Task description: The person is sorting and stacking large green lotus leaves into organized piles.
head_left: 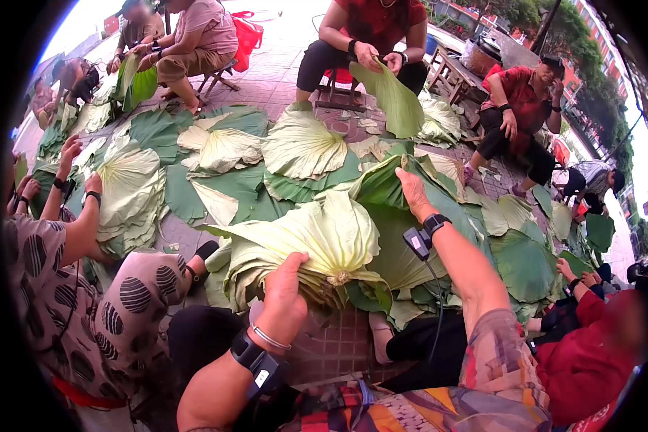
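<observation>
My left hand (284, 299) is closed on the near edge of a thick stack of pale lotus leaves (317, 241), thumb on top, fingers hidden underneath. The leaves lie folded over one another, their stem centres bunched at the near right. Farther off to the right, my right hand (414, 193) grips the raised edge of a green lotus leaf (381, 187), whose surface slopes down between my arms. Both wrists wear black bands with small devices, and a cable hangs from the right one.
More leaf piles (223, 147) cover the paving ahead, with another heap (529, 263) at right. Opposite sits a person in red (371, 29) holding a leaf (392, 101). A person in patterned clothes (133, 302) is close on my left, one in red (590, 353) on my right.
</observation>
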The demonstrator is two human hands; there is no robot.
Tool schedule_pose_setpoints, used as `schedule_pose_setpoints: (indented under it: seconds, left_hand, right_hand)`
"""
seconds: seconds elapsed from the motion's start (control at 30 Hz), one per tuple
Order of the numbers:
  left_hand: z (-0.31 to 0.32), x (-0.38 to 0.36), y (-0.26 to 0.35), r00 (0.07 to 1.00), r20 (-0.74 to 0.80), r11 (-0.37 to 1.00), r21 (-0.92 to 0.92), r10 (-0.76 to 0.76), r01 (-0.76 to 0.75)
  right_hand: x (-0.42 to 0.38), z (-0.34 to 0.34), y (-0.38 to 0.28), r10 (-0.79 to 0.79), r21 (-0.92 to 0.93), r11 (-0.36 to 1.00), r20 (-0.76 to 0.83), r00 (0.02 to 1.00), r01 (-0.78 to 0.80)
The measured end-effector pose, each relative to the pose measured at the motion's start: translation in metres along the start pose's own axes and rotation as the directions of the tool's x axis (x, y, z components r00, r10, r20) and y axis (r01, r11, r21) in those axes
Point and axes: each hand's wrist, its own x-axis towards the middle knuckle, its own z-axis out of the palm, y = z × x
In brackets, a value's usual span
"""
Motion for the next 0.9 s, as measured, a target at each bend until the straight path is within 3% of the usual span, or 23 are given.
schedule_pose_setpoints:
  seconds: [0.03,0.1,0.17,0.27,0.3,0.37,0.43,0.5,0.53,0.57,0.63,0.67,0.7,0.77,0.83,0.9]
  left_hand:
    - [-0.002,-0.001,-0.002,1.0,0.009,1.0,-0.007,0.006,-0.005]
    - [-0.01,0.0,-0.009,1.0,0.025,0.998,0.059,-0.008,0.006]
    - [-0.012,-0.004,-0.022,0.999,0.001,0.994,0.1,-0.047,0.047]
    - [-0.013,-0.013,-0.039,0.986,0.004,0.974,0.157,-0.168,0.166]
    - [-0.013,-0.019,-0.043,0.974,0.008,0.96,0.169,-0.226,0.222]
    - [-0.022,-0.012,-0.057,0.955,0.003,0.925,0.25,-0.297,0.287]
    - [-0.023,-0.013,-0.056,0.918,0.047,0.892,0.258,-0.394,0.37]
    - [-0.016,-0.016,-0.051,0.922,0.048,0.897,0.256,-0.385,0.361]
    - [-0.013,-0.017,-0.048,0.926,0.043,0.899,0.257,-0.376,0.354]
    - [-0.013,-0.014,-0.046,0.927,0.044,0.902,0.253,-0.371,0.349]
    - [-0.012,-0.003,-0.045,0.943,0.089,0.938,0.168,-0.321,0.304]
    - [-0.009,-0.004,-0.037,0.943,0.092,0.943,0.134,-0.319,0.306]
    - [-0.006,-0.006,-0.029,0.95,0.135,0.958,0.098,-0.282,0.27]
    - [-0.001,-0.002,-0.019,0.97,0.158,0.982,0.026,-0.187,0.185]
    - [0.006,-0.004,-0.005,0.972,0.181,0.983,-0.084,-0.149,0.166]
    - [0.007,-0.004,0.003,0.968,0.248,0.989,-0.124,-0.046,0.078]
  right_hand:
    - [0.01,-0.005,-0.006,-0.012,-0.004,1.0,-0.003,1.0,0.011]
    - [0.026,-0.012,-0.018,0.041,-0.199,0.98,0.087,0.995,-0.023]
    - [0.02,-0.023,-0.065,0.002,-0.215,0.976,0.116,0.993,0.024]
    - [0.039,-0.023,-0.087,-0.242,-0.413,0.878,0.057,0.969,0.243]
    - [0.044,-0.023,-0.095,-0.251,-0.414,0.875,0.059,0.966,0.252]
    - [0.051,-0.025,-0.118,-0.26,-0.469,0.864,-0.107,0.96,0.182]
    - [0.051,-0.028,-0.14,-0.254,-0.482,0.861,-0.128,0.959,0.164]
    - [0.042,-0.03,-0.16,-0.436,-0.26,0.882,-0.137,0.889,0.392]
    - [0.036,-0.031,-0.167,-0.4,-0.186,0.903,-0.034,0.916,0.387]
    - [0.026,-0.032,-0.172,-0.405,-0.184,0.901,-0.032,0.914,0.393]
    - [-0.003,-0.031,-0.19,-0.512,0.098,0.859,0.121,0.851,0.503]
    - [-0.025,-0.032,-0.206,-0.535,0.143,0.844,0.192,0.822,0.516]
    - [-0.045,-0.033,-0.217,-0.561,0.189,0.828,0.26,0.786,0.528]
    - [-0.07,-0.033,-0.214,-0.643,0.216,0.75,0.463,0.611,0.626]
    - [-0.09,-0.031,-0.207,-0.619,0.215,0.708,0.648,0.444,0.672]
    - [-0.108,-0.022,-0.197,-0.528,0.255,0.807,0.716,0.457,0.533]
